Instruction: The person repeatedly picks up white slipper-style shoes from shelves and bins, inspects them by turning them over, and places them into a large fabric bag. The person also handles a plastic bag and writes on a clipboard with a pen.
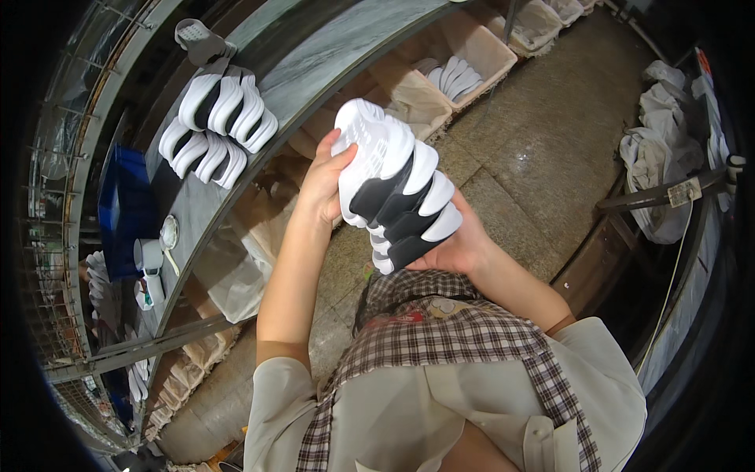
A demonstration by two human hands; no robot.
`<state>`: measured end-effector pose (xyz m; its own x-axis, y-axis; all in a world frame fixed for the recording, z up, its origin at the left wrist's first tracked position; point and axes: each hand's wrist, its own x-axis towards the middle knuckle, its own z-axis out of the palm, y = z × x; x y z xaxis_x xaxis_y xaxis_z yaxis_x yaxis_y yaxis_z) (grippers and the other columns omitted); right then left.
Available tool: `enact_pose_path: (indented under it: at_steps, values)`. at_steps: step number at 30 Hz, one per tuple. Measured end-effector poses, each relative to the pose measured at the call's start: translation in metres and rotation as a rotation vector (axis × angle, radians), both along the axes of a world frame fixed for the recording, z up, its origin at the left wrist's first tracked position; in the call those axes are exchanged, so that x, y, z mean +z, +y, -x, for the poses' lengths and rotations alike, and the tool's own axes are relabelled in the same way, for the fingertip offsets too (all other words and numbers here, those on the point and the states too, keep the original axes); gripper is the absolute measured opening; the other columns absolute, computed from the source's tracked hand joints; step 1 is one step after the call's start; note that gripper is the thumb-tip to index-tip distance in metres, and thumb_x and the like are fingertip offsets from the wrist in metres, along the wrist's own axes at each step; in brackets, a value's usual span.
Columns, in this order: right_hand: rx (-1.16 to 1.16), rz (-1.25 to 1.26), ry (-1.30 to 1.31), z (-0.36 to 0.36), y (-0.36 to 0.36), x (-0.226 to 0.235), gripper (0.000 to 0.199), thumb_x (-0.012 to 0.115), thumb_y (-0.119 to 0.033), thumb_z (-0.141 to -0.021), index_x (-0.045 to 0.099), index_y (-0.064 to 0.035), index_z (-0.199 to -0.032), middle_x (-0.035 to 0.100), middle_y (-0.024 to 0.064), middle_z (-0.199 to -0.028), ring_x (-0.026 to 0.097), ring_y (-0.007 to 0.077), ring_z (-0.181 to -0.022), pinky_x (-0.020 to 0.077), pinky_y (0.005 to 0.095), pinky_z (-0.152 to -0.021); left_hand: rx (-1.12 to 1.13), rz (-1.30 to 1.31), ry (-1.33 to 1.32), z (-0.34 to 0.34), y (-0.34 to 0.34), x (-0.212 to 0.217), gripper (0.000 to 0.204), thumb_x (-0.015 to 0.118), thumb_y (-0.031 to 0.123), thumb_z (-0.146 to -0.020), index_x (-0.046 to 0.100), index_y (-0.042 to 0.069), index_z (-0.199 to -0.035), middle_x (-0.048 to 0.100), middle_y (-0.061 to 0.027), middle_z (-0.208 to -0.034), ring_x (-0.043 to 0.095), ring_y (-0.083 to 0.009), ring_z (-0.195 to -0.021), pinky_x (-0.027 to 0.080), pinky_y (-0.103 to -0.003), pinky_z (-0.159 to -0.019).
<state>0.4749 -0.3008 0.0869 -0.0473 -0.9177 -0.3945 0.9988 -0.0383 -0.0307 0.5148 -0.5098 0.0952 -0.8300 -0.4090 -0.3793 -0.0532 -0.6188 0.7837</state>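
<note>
Between my two hands is a stack of white-and-black shoe soles (pixel 383 179), held in front of my apron. My left hand (pixel 324 179) grips the white end of the stack, thumb on the near face. My right hand (pixel 462 245) supports the other end from the right and below; the soles hide some of its fingers. To the left, on the grey bench, more white-and-black soles (pixel 226 110) stand packed in two rows. A grey sole (pixel 203 42) lies at their far end.
Pale bins (pixel 503 64) stand along the bench's lower side, one with white soles inside. A blue container (pixel 128 212), a white cup (pixel 147 256) and a white-handled round tool (pixel 169 233) are at the left. White bags (pixel 663 149) hang near a metal bar at right.
</note>
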Motion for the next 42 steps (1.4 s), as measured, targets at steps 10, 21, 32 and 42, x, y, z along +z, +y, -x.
enact_pose_path:
  at_steps: [10,21,32,42]
  values:
    - [-0.004,-0.115,-0.053,-0.027,0.004,-0.002,0.066,0.035,-0.069,-0.082,0.047,-0.0169,-0.122,0.047,0.0098,-0.121,0.047,0.0308,-0.099,0.0388,0.0459,-0.082,-0.023,-0.151,-0.035,-0.024,-0.005,-0.042,0.062,0.054,0.003,-0.087,0.018,0.007,-0.137,0.044,-0.0234,-0.124,0.054,-0.0316,-0.106,0.053,-0.043,-0.080]
    - [-0.001,-0.084,-0.105,-0.037,0.019,-0.012,0.066,0.033,-0.068,-0.083,0.044,-0.0189,-0.125,0.044,0.0113,-0.125,0.045,0.0334,-0.103,0.0386,0.0461,-0.084,-0.038,-0.255,-0.007,-0.034,0.004,-0.056,0.065,0.055,0.004,-0.086,0.016,0.006,-0.137,0.043,-0.0225,-0.124,0.054,-0.0312,-0.105,0.052,-0.043,-0.079]
    - [0.000,-0.141,-0.069,-0.040,0.033,-0.009,0.068,0.032,-0.070,-0.082,0.049,-0.0142,-0.118,0.053,0.0061,-0.116,0.053,0.0245,-0.098,0.0429,0.0446,-0.082,-0.022,-0.222,-0.063,-0.033,0.022,-0.060,0.043,0.054,0.000,-0.085,0.036,0.003,-0.124,0.053,-0.0170,-0.114,0.059,-0.0279,-0.098,0.054,-0.039,-0.080]
    - [0.000,-0.087,-0.112,-0.036,0.037,-0.016,0.067,0.032,-0.069,-0.082,0.044,-0.0192,-0.125,0.046,0.0085,-0.124,0.048,0.0279,-0.104,0.0390,0.0455,-0.085,-0.039,-0.244,-0.059,-0.028,0.025,-0.065,0.054,0.057,-0.001,-0.082,0.032,0.004,-0.129,0.052,-0.0180,-0.116,0.059,-0.0283,-0.098,0.053,-0.039,-0.080]
